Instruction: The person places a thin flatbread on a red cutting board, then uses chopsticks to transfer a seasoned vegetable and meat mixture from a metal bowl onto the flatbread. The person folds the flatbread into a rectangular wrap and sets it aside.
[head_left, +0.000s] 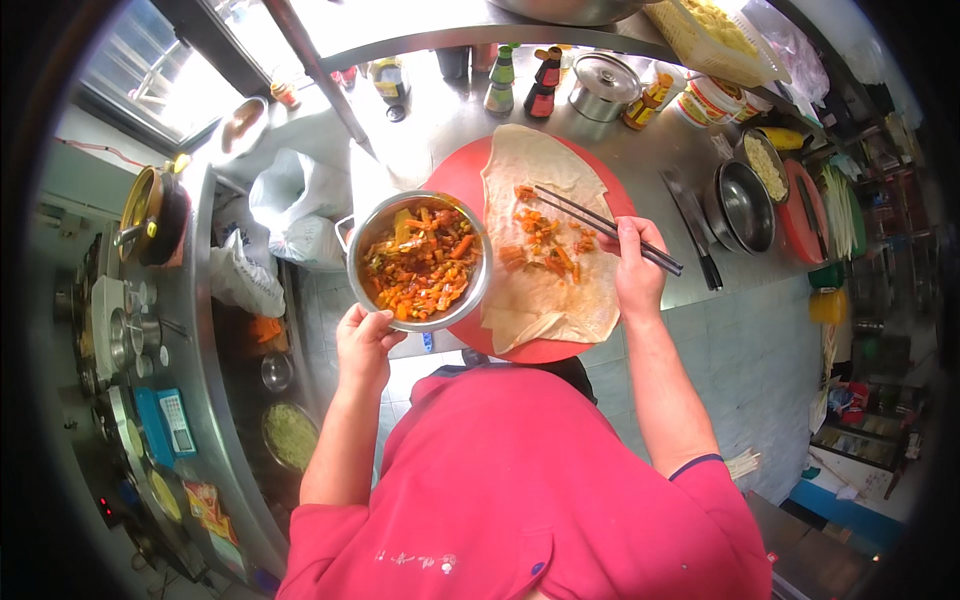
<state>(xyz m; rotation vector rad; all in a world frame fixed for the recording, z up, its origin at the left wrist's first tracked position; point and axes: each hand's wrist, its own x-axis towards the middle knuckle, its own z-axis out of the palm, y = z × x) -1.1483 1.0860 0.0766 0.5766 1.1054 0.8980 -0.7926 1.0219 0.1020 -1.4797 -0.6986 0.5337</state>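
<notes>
My left hand (367, 340) grips the rim of a metal bowl (482, 289) of chopped vegetables in reddish sauce (420, 262), held over the left edge of a round red board (457, 169). My right hand (640, 262) holds a pair of dark chopsticks (592, 219), their tips at a piece of vegetable (526, 193). Beneath them a thin flatbread sheet (592, 300) lies across the board, its lower edge partly folded. Pieces of the vegetable filling (540, 229) are scattered on the middle of the sheet.
Sauce bottles (543, 82), a lidded metal pot (604, 86) and tubs (709, 101) stand behind the board. To the right are a long knife (691, 225), dark bowls (742, 206) and a second red board (799, 210) with a knife. White plastic bags (300, 202) sit at the left.
</notes>
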